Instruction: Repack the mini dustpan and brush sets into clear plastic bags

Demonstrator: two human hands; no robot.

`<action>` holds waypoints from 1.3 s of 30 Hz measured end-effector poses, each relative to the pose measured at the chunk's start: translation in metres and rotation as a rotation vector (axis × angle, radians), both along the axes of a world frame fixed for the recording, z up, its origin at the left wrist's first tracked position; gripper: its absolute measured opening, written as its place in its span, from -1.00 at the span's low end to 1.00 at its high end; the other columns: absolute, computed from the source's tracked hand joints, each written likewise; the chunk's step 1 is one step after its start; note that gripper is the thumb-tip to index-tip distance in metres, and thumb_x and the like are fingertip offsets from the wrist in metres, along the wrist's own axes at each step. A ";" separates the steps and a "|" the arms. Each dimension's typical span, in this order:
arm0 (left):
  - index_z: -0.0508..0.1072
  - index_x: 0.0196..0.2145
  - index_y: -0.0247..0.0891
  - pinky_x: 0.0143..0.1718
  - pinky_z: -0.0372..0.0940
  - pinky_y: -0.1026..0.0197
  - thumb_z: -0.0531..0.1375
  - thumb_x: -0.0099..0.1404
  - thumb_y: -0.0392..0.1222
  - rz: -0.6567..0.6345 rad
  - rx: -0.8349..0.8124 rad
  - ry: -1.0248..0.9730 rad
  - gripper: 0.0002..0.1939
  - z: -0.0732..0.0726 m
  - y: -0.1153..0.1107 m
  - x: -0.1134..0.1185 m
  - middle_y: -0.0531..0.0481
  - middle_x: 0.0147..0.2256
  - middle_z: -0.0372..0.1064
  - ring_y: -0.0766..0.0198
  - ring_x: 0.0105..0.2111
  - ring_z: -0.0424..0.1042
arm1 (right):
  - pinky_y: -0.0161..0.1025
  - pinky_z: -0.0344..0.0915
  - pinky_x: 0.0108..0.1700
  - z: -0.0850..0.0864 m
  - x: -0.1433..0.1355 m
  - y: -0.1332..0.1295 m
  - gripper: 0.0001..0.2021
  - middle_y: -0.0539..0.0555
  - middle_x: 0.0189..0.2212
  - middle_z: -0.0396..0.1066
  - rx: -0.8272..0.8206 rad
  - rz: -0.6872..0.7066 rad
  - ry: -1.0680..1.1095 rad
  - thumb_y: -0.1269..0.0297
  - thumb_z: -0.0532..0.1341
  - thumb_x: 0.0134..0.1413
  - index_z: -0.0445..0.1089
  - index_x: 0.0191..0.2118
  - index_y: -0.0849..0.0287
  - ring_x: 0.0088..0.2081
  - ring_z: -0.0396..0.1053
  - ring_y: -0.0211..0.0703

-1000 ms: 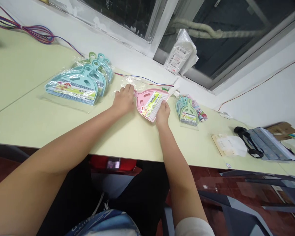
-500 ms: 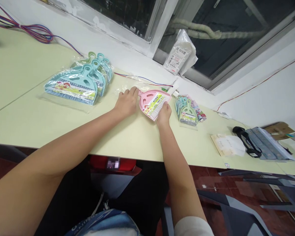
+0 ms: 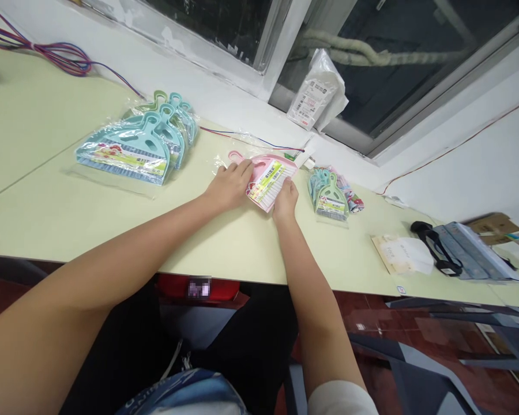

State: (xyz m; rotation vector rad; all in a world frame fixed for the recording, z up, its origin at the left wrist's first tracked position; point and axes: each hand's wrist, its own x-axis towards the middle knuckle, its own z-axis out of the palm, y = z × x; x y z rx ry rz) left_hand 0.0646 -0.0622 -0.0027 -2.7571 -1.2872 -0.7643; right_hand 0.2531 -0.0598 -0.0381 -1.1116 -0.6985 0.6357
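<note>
A pink dustpan and brush set (image 3: 269, 180) with a yellow-green label is between my hands over the table, tilted, its handle to the upper left. My left hand (image 3: 231, 185) grips its left side near the handle, covering part of the pan. My right hand (image 3: 286, 200) holds the lower right edge by the white bristles, thumb on top. Clear plastic film lies behind the handle. Several bagged blue and green dustpan sets (image 3: 134, 144) lie to the left. A smaller group of bagged green and blue sets (image 3: 331, 199) rests to the right of my right hand.
Coiled red and blue wires (image 3: 64, 57) lie at the back left. A plastic-wrapped packet (image 3: 313, 98) leans at the window. On the right of the table (image 3: 225, 253) are a paper packet (image 3: 402, 253), a black strap (image 3: 436, 248) and grey-blue boxes (image 3: 469, 251).
My left hand has slid right from the handle onto the pink pan's body, so the handle now shows behind it. My right hand has shifted slightly left along the bristle edge.
</note>
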 end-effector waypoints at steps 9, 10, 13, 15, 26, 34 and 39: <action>0.22 0.42 -0.30 0.16 0.19 -0.22 0.14 0.30 -0.23 -0.224 0.078 -0.045 -0.26 0.000 -0.007 -0.002 -0.35 0.40 0.18 -0.26 0.27 0.25 | -0.18 0.57 -0.10 0.001 0.004 0.002 -0.73 0.03 -0.25 0.60 -0.018 0.057 0.119 0.11 0.07 0.45 0.42 -0.12 0.16 -0.24 0.59 -0.18; 0.25 0.40 -0.27 0.18 0.18 -0.23 0.13 0.31 -0.21 -0.244 0.081 -0.081 -0.30 0.003 -0.005 -0.005 -0.33 0.38 0.21 -0.25 0.27 0.25 | -0.17 0.57 -0.09 0.001 0.004 0.002 -0.73 0.04 -0.24 0.60 -0.027 0.064 0.136 0.11 0.07 0.45 0.42 -0.10 0.16 -0.22 0.60 -0.18; 0.35 0.32 -0.18 0.28 0.11 -0.28 0.14 0.35 -0.15 -0.202 0.095 -0.296 -0.41 0.011 0.013 -0.020 -0.24 0.33 0.29 -0.23 0.31 0.22 | -0.14 0.58 -0.05 0.000 0.005 0.004 -0.73 0.05 -0.20 0.61 -0.035 0.082 0.192 0.15 0.06 0.47 0.43 -0.07 0.17 -0.19 0.61 -0.17; 0.38 0.27 -0.13 0.33 0.06 -0.27 0.18 0.37 -0.10 -0.050 0.085 -0.521 -0.47 0.013 0.032 -0.031 -0.22 0.32 0.28 -0.21 0.35 0.18 | -0.15 0.59 -0.05 0.000 0.005 0.005 -0.74 0.04 -0.20 0.61 -0.043 0.086 0.218 0.18 0.05 0.48 0.44 -0.05 0.17 -0.17 0.61 -0.18; 0.64 -0.16 -0.20 -0.22 0.41 0.16 0.20 0.39 -0.14 0.128 -0.530 -0.975 -0.79 -0.014 0.075 -0.042 -0.13 -0.24 0.59 0.18 -0.31 0.54 | -0.09 0.61 -0.05 -0.004 0.006 0.004 -0.74 0.03 -0.25 0.62 -0.111 0.151 0.194 0.17 0.08 0.47 0.46 -0.07 0.19 -0.23 0.61 -0.16; 0.63 -0.30 -0.25 -0.37 0.30 0.19 0.27 0.32 -0.12 0.231 -0.642 -0.936 -0.83 -0.006 0.068 -0.047 -0.13 -0.40 0.55 0.22 -0.47 0.42 | 0.03 0.59 0.03 -0.002 0.008 0.003 -0.76 0.10 -0.19 0.64 -0.168 0.235 0.173 0.19 0.12 0.46 0.48 -0.09 0.21 -0.19 0.63 -0.09; 0.56 -0.40 -0.25 -0.38 0.29 0.19 0.24 0.33 -0.10 0.220 -0.674 -0.910 -0.78 -0.015 0.073 -0.045 -0.10 -0.48 0.47 0.23 -0.50 0.38 | 0.06 0.55 0.09 -0.009 0.015 0.007 -0.75 0.09 -0.16 0.64 -0.206 0.275 0.156 0.20 0.10 0.47 0.49 -0.05 0.20 -0.16 0.63 -0.10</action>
